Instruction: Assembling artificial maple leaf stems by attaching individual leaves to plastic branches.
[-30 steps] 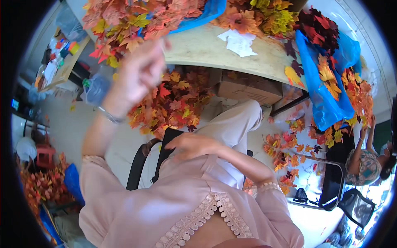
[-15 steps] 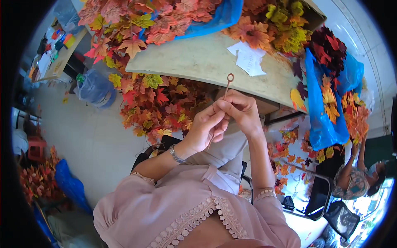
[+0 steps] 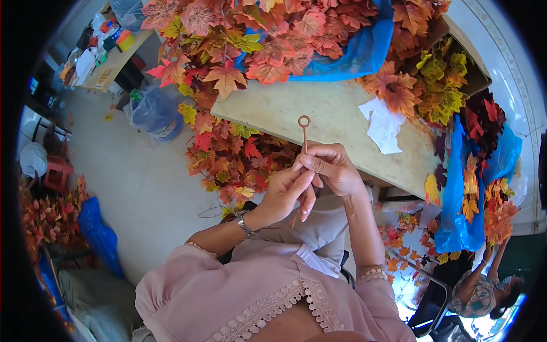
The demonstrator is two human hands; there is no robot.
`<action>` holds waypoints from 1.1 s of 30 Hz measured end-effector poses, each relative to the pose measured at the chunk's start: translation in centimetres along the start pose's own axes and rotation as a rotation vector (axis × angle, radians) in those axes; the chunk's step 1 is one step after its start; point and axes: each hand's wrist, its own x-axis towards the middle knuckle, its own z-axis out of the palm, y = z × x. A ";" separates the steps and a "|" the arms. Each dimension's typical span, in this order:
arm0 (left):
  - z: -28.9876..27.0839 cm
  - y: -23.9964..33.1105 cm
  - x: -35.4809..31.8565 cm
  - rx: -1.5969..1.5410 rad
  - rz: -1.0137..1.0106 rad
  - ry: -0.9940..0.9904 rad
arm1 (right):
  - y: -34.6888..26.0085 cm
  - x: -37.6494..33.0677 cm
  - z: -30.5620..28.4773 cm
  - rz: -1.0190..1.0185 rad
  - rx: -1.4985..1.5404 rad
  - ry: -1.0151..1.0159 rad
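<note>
A thin brown wire-like stem (image 3: 305, 135) with a small ring at its top stands almost upright between my hands. My right hand (image 3: 335, 169) pinches it below the ring between thumb and fingers. Just lower, my left hand (image 3: 289, 192) has its fingers closed round the stem, close against the right hand. A bit of the lower end shows under the left fingers; the middle is hidden. Both hands are before the near edge of a pale table (image 3: 273, 111). Orange and red artificial maple leaves (image 3: 231, 157) hang down beside the left hand.
On the table lie more leaves (image 3: 310, 28), a blue plastic bag (image 3: 364, 54), torn white paper (image 3: 384, 128) and a cardboard box (image 3: 476, 65). Another blue bag (image 3: 456, 194) hangs at the right. A co-worker (image 3: 481, 290) is far right. A clear plastic bag (image 3: 156, 114) stands on the floor.
The view has turned, so the table and leaves sit farther right and lower. The stem, earlier leaning right, now stands nearly upright; both hands still hold it.
</note>
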 end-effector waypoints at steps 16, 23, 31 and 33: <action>0.1 -1.0 1.8 0.008 -0.008 0.291 | -8.1 19.9 -14.8 -0.360 -1.172 0.416; -1.5 -0.4 1.7 0.012 0.018 0.373 | -7.0 28.5 -13.9 -0.699 -1.472 0.542; -2.9 0.0 1.9 -0.045 -0.002 0.376 | -5.9 30.8 -15.9 -0.795 -1.532 0.555; -3.5 0.5 2.5 -0.047 0.027 0.372 | -6.2 30.8 -16.0 -0.819 -1.392 0.545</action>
